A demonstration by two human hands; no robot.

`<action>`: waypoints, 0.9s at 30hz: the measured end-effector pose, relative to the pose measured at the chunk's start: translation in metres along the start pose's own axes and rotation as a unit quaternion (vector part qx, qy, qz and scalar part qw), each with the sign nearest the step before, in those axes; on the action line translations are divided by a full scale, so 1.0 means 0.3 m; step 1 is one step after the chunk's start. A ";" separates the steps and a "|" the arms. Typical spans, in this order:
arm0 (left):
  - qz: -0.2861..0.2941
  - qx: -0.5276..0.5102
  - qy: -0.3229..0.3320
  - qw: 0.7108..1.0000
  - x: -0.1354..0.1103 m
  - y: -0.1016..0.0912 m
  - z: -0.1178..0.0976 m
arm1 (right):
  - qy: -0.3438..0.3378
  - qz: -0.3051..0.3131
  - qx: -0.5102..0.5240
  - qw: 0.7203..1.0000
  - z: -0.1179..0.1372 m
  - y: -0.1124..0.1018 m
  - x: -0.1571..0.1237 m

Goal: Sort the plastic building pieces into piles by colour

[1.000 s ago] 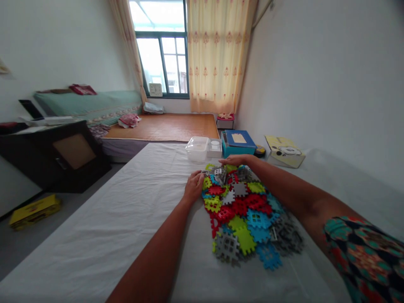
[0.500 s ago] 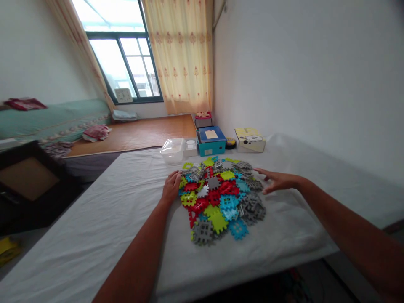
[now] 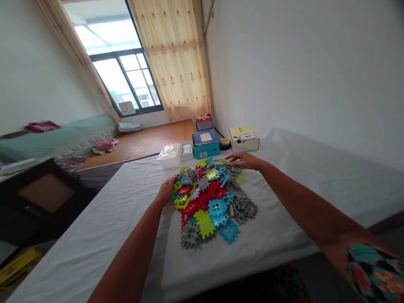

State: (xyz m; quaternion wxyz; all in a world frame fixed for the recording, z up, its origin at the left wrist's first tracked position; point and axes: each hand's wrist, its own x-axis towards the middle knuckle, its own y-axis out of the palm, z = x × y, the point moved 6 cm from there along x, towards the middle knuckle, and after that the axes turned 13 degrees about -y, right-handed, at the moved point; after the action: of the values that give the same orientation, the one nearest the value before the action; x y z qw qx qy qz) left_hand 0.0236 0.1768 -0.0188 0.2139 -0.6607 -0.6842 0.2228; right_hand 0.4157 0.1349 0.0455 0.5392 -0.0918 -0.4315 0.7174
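Note:
A heap of interlocking plastic tiles (image 3: pixel 206 198) with notched edges, in red, lime, blue and grey, lies on the white-covered table. My left hand (image 3: pixel 167 189) rests along the heap's left edge, its fingers loosely stretched and touching the outer tiles. At the back right of the heap, my right hand (image 3: pixel 244 160) reaches in with fingers apart, over several grey tiles (image 3: pixel 233 169). Neither hand shows a tile held in it. A lime tile (image 3: pixel 240 179) lies at the heap's right edge, and grey tiles (image 3: pixel 244 209) spread below it.
Behind the heap stand a clear plastic tub (image 3: pixel 170 156), a small white box (image 3: pixel 187 152), a teal box with a blue lid (image 3: pixel 205 144), a black and yellow round item (image 3: pixel 225 144) and a yellow box (image 3: pixel 244 139). A wall (image 3: pixel 299 75) borders the right side.
My right hand has moved from the right of the heap to its back right edge. Tiles there have shifted, and a lime one now shows. My left hand stays at the left edge.

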 end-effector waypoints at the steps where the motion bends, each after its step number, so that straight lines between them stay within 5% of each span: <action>1: -0.013 -0.001 -0.004 1.000 0.003 -0.003 0.004 | 0.027 -0.026 -0.034 0.999 -0.033 -0.021 0.000; 5: -0.079 0.033 0.025 0.996 0.014 -0.008 0.027 | 0.091 -0.067 -0.087 0.990 -0.157 -0.013 -0.014; 9: -0.057 0.033 0.049 0.997 0.018 0.003 0.040 | 0.124 -0.046 -0.155 0.979 -0.228 0.085 -0.003; 14: -0.058 -0.005 0.062 0.996 0.010 -0.011 0.024 | 0.032 -0.032 -0.119 0.992 -0.170 0.211 0.037; 18: -0.071 -0.019 0.059 0.996 0.003 -0.026 0.019 | -0.048 -0.034 -0.035 0.998 -0.103 0.238 0.041; 22: -0.079 -0.021 0.053 0.995 -0.003 -0.036 0.027 | 0.020 -0.161 0.001 0.987 -0.188 0.065 0.036; 27: -0.084 -0.012 0.047 0.995 0.001 -0.033 0.032 | 0.232 -0.347 -0.018 0.908 -0.449 -0.249 -0.014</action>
State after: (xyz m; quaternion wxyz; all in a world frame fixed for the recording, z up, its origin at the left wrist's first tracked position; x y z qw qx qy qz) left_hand 0.0098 0.1766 -0.0208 0.2560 -0.6133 -0.7289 0.1643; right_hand 0.5498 0.2047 0.0155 0.8374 -0.1096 -0.3120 0.4351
